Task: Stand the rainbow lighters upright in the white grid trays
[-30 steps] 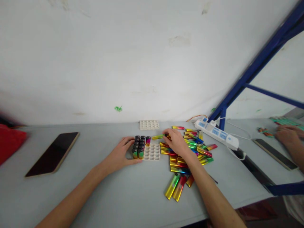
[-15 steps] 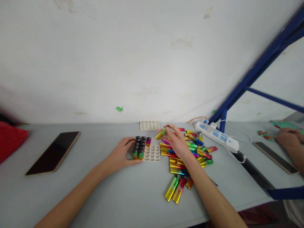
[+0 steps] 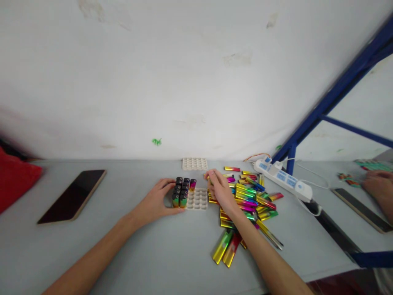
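Several upright lighters [image 3: 183, 192] with black tops fill the left columns of a white tray [image 3: 198, 199] with round pockets. My left hand [image 3: 159, 198] curves round their left side, fingers behind and thumb in front. One magenta and yellow lighter [image 3: 192, 185] stands alone at the back of the third column. My right hand [image 3: 217, 186] is closed on a lighter just right of the tray, and the fingers hide most of it. Beneath and to the right of that hand spreads a loose pile of shiny coloured lighters [image 3: 245, 196].
A second white tray [image 3: 195, 164] lies by the wall. A white power strip [image 3: 282, 178] with cables sits right of the pile, beside a blue metal frame [image 3: 291, 157]. Dark flat panel [image 3: 73, 196] and red bag [image 3: 15, 178] at left. Another person's hand [image 3: 379, 184] at far right.
My right hand has turned and drawn slightly left and down, so its lighter is now mostly hidden by the fingers. My left hand stays against the standing lighters. The view has shifted slightly.
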Demonstrator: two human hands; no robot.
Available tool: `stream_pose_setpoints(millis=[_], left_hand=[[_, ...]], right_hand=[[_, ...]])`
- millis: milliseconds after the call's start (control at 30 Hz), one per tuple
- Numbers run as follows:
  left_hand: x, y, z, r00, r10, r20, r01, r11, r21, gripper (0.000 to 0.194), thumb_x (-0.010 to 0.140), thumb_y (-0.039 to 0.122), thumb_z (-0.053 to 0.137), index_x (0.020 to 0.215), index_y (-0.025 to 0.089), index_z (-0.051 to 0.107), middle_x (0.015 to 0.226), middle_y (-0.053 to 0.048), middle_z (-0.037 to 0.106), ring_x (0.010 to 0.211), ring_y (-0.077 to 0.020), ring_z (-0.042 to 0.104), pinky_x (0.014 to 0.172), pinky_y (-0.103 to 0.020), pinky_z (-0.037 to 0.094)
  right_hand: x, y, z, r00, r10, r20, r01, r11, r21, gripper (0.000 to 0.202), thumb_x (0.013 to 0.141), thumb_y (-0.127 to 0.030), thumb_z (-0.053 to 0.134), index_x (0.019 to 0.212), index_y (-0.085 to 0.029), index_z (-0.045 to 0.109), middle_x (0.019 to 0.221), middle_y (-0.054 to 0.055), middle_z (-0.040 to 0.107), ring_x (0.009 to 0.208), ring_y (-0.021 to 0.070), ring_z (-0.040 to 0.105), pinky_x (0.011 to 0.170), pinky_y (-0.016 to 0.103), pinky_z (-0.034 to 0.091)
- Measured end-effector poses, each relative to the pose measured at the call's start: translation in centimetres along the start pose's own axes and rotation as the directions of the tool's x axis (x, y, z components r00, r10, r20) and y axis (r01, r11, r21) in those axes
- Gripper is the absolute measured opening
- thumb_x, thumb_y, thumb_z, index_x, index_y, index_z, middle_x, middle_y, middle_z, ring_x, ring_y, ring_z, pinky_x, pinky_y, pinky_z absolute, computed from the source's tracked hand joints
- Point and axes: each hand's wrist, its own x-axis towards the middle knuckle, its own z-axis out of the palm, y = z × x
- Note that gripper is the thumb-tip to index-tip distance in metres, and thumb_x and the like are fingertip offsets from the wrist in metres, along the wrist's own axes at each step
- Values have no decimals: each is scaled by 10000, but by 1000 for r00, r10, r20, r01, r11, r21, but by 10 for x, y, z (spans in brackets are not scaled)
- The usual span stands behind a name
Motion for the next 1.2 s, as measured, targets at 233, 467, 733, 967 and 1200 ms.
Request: stream_pose_setpoints(millis=[233,467,733,967,1200], left_hand=[[-2,6,1,999,-42,-27,43,999,29,713,814,675,1072,1328,231,853,1475,-176,840,1408,-446,815,1300,-630,678],[-2,5,2,998,-39,-53,40,999,9,676,808,657,1072,1300,249,854,1430,-154,851,1359,-425,828,1265,-620,698],[0,12,-3,999,-46,-20,46,999,-1,720,822,693,1057,1343,241,849,1477,-173,831,1407,-438,805,1313,-636,662],[0,17,-4,999,-43,-11,43,999,10,673,827,615,1078,1333,236,846,1488,-158,835,1390,-434,809,1301,-620,676],[0,14,-3,999,-36,-14,35,999,-9,670,811,643,1078,1317,268,846,1475,-152,840,1413,-422,805,1308,-610,666]], right_hand=[[2,13,1,987,-154,-52,115,884,-453,588,994,-727,568,635,-309,364,616,-47,378,644,150,372,644,341,280],[1,12,1,981,-194,-27,160,874,-458,510,1044,-697,555,729,-309,453,662,-34,497,679,188,456,683,349,335],[-5,6,-1,936,-312,164,353,835,-422,513,1242,-714,497,921,-319,564,928,56,698,917,291,661,888,417,523],[-2,17,-6,926,-278,257,375,767,-520,533,1265,-670,557,866,-319,514,805,17,647,780,262,614,807,387,478],[1,25,-3,902,-187,388,418,602,-681,189,1260,-399,673,1118,-281,713,1028,96,832,961,314,777,875,411,587]])
